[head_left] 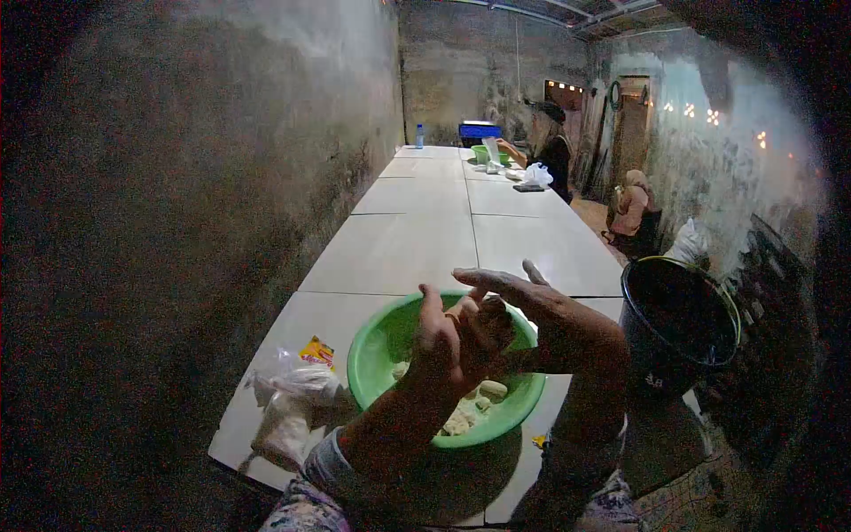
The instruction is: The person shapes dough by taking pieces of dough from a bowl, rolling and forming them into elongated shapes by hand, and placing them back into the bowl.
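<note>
A green plastic basin [358, 365] stands on the near end of the table, with pale crumbly dough [459, 420] and a smoother dough lump [493, 390] inside. Above it, my two hands are close together. My left hand [463, 341] has its thumb up and its fingers curled; whatever lies in the palm is hidden. Over and beside it, my right hand [542, 306] is stretched flat, fingers pointing left and thumb raised, with a whitish coating on it. I cannot tell whether the palms touch a piece of dough.
Clear plastic bags [288, 403] with pale contents and a yellow packet [317, 353] lie left of the basin. A black bucket [651, 372] stands right of the table. Farther off, one person [554, 151] works at another green basin [483, 155]; another person [631, 208] sits low.
</note>
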Tool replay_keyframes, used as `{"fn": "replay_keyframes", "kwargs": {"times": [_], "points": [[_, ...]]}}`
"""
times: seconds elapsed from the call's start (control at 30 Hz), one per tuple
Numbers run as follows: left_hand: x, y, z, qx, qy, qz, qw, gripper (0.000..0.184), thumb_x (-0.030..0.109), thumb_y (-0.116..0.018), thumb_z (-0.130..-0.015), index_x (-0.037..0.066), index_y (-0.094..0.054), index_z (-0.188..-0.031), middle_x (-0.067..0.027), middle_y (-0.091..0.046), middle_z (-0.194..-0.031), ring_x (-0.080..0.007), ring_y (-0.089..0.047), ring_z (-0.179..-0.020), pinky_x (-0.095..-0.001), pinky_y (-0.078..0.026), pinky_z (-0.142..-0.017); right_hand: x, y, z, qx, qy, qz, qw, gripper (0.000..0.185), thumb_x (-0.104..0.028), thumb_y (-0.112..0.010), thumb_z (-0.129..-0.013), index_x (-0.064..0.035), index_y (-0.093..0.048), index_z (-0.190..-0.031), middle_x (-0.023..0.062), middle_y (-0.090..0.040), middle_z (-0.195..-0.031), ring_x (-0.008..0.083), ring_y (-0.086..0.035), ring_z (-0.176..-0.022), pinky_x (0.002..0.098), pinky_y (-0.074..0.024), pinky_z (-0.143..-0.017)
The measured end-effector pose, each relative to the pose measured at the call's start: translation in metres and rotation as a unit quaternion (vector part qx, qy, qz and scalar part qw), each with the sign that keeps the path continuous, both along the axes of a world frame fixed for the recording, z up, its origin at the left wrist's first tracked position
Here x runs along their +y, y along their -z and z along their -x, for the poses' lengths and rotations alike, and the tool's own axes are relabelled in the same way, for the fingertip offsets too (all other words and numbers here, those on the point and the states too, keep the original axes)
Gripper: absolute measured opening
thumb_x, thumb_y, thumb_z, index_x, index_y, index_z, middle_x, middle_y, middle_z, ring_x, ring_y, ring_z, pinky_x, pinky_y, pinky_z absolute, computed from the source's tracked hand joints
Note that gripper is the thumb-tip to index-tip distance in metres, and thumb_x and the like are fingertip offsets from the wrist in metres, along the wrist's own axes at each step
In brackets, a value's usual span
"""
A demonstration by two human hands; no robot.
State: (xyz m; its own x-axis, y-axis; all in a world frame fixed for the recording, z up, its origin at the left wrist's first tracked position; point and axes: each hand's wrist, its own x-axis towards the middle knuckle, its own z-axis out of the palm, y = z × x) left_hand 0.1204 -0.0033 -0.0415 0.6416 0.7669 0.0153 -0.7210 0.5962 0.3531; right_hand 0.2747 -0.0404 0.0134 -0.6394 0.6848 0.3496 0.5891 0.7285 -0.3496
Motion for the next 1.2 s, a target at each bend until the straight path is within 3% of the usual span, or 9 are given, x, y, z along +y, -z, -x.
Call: {"fn": "replay_keyframes", "kwargs": {"times": [0.1, 0.2, 0.33, 0.4, 0.5, 0.7, 0.83, 0.93, 1.2], "points": [[0.004, 0.008, 0.002, 0.037, -0.015, -0.065, 0.997, 0.102, 0.082, -0.002, -0.079, 0.001, -0.047, -0.121, -0.0155, -0.058, -0.098, -0.0275, -0.057, -0.085, -0.0442, -0.049, -0.078, 0.002, 0.004, 0.008, 0.047, -0.019, -0.005, 0.999, 0.081, -0.015, -0.074, -0.074, -0.0173, -0.031, -0.143, 0.0095, -0.059, -0.122, 0.0275, -0.057, -0.113, 0.0472, -0.0402, -0.103], [-0.011, -0.014, 0.003, 0.099, -0.040, -0.006, 0.994, 0.102, 0.082, -0.002, -0.078, 0.001, -0.048, -0.121, -0.0158, -0.058, -0.101, -0.0260, -0.058, -0.085, -0.0434, -0.051, -0.077, 0.001, 0.004, 0.012, 0.061, -0.029, -0.050, 0.996, 0.080, -0.013, -0.073, -0.074, -0.0155, -0.032, -0.142, 0.0112, -0.061, -0.116, 0.0281, -0.059, -0.109, 0.0391, -0.0485, -0.093], [0.005, 0.004, 0.001, 0.061, 0.008, -0.040, 0.997, 0.101, 0.082, -0.004, -0.078, 0.002, -0.048, -0.121, -0.0156, -0.057, -0.103, -0.0267, -0.059, -0.089, -0.0447, -0.052, -0.079, -0.005, 0.001, 0.015, 0.066, 0.009, 0.054, 0.996, 0.077, -0.014, -0.073, -0.075, -0.0161, -0.033, -0.141, 0.0099, -0.060, -0.119, 0.0281, -0.060, -0.108, 0.0431, -0.0422, -0.101], [-0.002, 0.000, 0.001, 0.074, -0.057, -0.027, 0.995, 0.095, 0.078, -0.011, -0.083, 0.005, -0.036, -0.140, -0.0209, -0.043, -0.138, -0.0380, -0.042, -0.127, -0.0535, -0.031, -0.107, -0.004, 0.005, 0.020, 0.060, 0.008, -0.029, 0.998, 0.077, -0.016, -0.074, -0.074, -0.0172, -0.034, -0.141, 0.0079, -0.061, -0.120, 0.0264, -0.060, -0.109, 0.0491, -0.0294, -0.110], [0.007, 0.014, 0.001, 0.006, -0.027, -0.082, 0.996, 0.100, 0.082, -0.007, -0.079, 0.001, -0.048, -0.121, -0.0167, -0.059, -0.105, -0.0285, -0.059, -0.098, -0.0448, -0.052, -0.083, -0.003, 0.000, 0.018, 0.036, 0.000, -0.017, 0.999, 0.078, -0.018, -0.074, -0.074, -0.0180, -0.034, -0.141, 0.0057, -0.062, -0.118, 0.0242, -0.059, -0.111, 0.0540, -0.0159, -0.114], [0.008, 0.008, 0.002, 0.058, -0.044, -0.095, 0.993, 0.103, 0.083, -0.008, -0.078, -0.001, -0.043, -0.126, -0.0192, -0.058, -0.112, -0.0305, -0.059, -0.100, -0.0451, -0.050, -0.088, -0.007, 0.000, 0.020, 0.054, 0.022, -0.042, 0.997, 0.078, -0.014, -0.079, -0.070, -0.0150, -0.040, -0.137, 0.0059, -0.062, -0.119, 0.0225, -0.057, -0.113, 0.0513, -0.0238, -0.111], [0.009, -0.011, 0.018, 0.135, -0.074, -0.352, 0.923, 0.080, 0.067, -0.032, -0.090, 0.002, -0.027, -0.137, -0.0217, -0.055, -0.118, -0.0261, -0.061, -0.101, -0.0410, -0.048, -0.091, -0.003, -0.004, 0.021, 0.205, 0.078, -0.234, 0.947, 0.061, -0.001, -0.071, -0.072, -0.0095, -0.048, -0.128, 0.0137, -0.057, -0.109, 0.0272, -0.060, -0.098, 0.0359, -0.0522, -0.083], [0.005, -0.023, 0.036, 0.274, -0.186, -0.411, 0.849, 0.057, 0.025, -0.064, -0.090, 0.001, -0.036, -0.132, -0.0179, -0.062, -0.108, -0.0194, -0.063, -0.096, -0.0317, -0.052, -0.084, 0.000, -0.001, 0.022, 0.231, 0.067, -0.174, 0.955, 0.055, 0.002, -0.070, -0.072, -0.0067, -0.049, -0.123, 0.0143, -0.055, -0.108, 0.0262, -0.061, -0.095, 0.0315, -0.0517, -0.077], [0.012, -0.021, 0.044, 0.237, -0.227, -0.446, 0.833, 0.030, 0.006, -0.064, -0.088, -0.003, -0.056, -0.115, -0.0158, -0.065, -0.102, -0.0176, -0.065, -0.092, -0.0295, -0.054, -0.083, 0.002, 0.002, 0.028, 0.263, 0.042, -0.109, 0.958, 0.044, 0.002, -0.069, -0.078, -0.0039, -0.054, -0.118, 0.0102, -0.059, -0.110, 0.0174, -0.063, -0.096, 0.0306, -0.0553, -0.081]]}}
